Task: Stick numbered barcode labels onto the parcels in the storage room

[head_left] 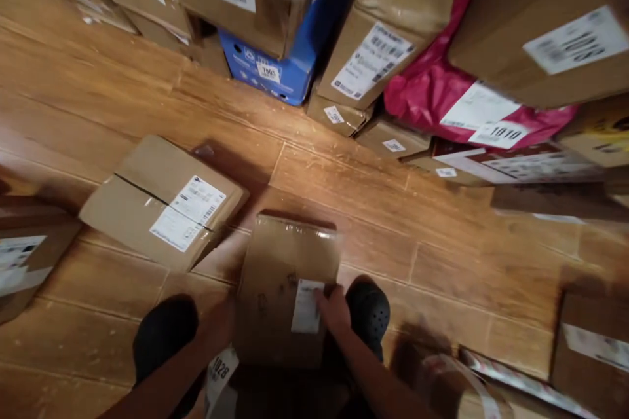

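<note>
A brown cardboard box (275, 255) with a white label (307, 306) is between my two hands, above the floor by my feet. My right hand (335, 311) grips its right edge, thumb on top near the label. On the opposite edge is my left hand (219, 326), blurred and dark, pressed to the side with its fingers mostly hidden. Below the held box, another package shows a white label (222, 370) reading 1028. To the left, a flat cardboard box (142, 216) with a black strap and a shipping label lies on the floor.
Stacked parcels line the far side, among them a blue box (295, 75), a pink bag (422, 95) and a large carton (515, 33). More boxes stand at the left edge (54, 239) and lower right (590, 314). A dark clog (371, 311) is beside my right hand.
</note>
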The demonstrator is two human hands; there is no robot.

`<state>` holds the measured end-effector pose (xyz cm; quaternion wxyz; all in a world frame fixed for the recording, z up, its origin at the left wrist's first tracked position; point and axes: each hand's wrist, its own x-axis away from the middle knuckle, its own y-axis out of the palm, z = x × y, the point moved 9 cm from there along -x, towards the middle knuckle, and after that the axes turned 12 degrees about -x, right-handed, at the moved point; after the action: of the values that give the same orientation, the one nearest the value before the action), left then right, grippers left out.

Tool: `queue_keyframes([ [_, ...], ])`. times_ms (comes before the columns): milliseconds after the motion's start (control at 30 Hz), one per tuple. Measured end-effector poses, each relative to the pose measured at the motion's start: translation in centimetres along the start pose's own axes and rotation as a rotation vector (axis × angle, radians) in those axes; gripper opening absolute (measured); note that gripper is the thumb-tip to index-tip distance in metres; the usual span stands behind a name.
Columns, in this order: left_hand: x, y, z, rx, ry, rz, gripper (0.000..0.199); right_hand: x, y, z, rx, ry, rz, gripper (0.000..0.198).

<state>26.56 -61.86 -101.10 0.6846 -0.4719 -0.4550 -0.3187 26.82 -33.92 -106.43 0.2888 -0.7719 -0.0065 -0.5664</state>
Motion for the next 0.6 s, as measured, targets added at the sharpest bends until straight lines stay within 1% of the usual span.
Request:
queue_keyframes([
  [67, -1.5, -1.8, 1.3, 0.033, 0.048, 0.047, 0.037, -2.1, -3.4, -3.1, -0.054, -0.122, 0.081, 0.05],
  [133, -3.0, -3.9, 3.5, 0.11, 0.122, 0.104, 0.046, -3.7, -6.9, -6.4, -0.113, -0.26, 0.149, 0.053],
  [167, -3.4, -4.8, 4.5, 0.145, 0.146, 0.126, 0.052, -4.0, -8.5, -7.9, -0.134, -0.319, 0.196, 0.057],
  [233, -3.6, -6.2, 6.3, 0.163, 0.147, 0.149, 0.061, -3.0, -10.9, -10.3, -0.176, -0.451, 0.269, 0.06],
  [267, -3.3, -6.3, 7.0, 0.159, 0.135, 0.129, 0.062, -1.9, -11.2, -11.2, -0.202, -0.519, 0.256, 0.056],
  [300, -2.7, -6.3, 7.8, 0.193, 0.133, 0.098, 0.059, -0.5, -10.9, -11.9, -0.236, -0.595, 0.194, 0.049],
  [333, -2.0, -6.2, 8.6, 0.251, 0.144, 0.062, 0.054, 1.1, -9.7, -12.4, -0.272, -0.653, 0.043, 0.04],
  [367, -1.1, -5.8, 9.6, 0.367, 0.176, 0.012, 0.047, 2.9, -8.0, -12.6, -0.31, -0.683, -0.147, 0.033],
  [400, -0.3, -5.8, 10.7, 0.495, 0.212, -0.006, 0.042, 4.8, -6.0, -12.7, -0.338, -0.698, -0.36, 0.03],
  [433, 0.3, -5.8, 11.5, 0.607, 0.239, -0.01, 0.039, 6.6, -4.6, -12.6, -0.381, -0.704, -0.53, 0.032],
  [467, 0.7, -5.8, 12.2, 0.7, 0.248, 0.008, 0.039, 7.9, -3.8, -12.5, -0.446, -0.692, -0.629, 0.032],
  [500, 0.8, -5.9, 12.6, 0.753, 0.242, 0.036, 0.04, 8.6, -3.4, -12.4, -0.502, -0.675, -0.663, 0.031],
  [533, 0.6, -5.9, 12.9, 0.788, 0.222, 0.061, 0.043, 8.6, -3.6, -12.3, -0.549, -0.652, -0.636, 0.029],
  [600, -0.2, -5.9, 13.1, 0.865, 0.174, 0.09, 0.051, 7.5, -4.6, -12.3, -0.609, -0.595, -0.497, 0.024],
])
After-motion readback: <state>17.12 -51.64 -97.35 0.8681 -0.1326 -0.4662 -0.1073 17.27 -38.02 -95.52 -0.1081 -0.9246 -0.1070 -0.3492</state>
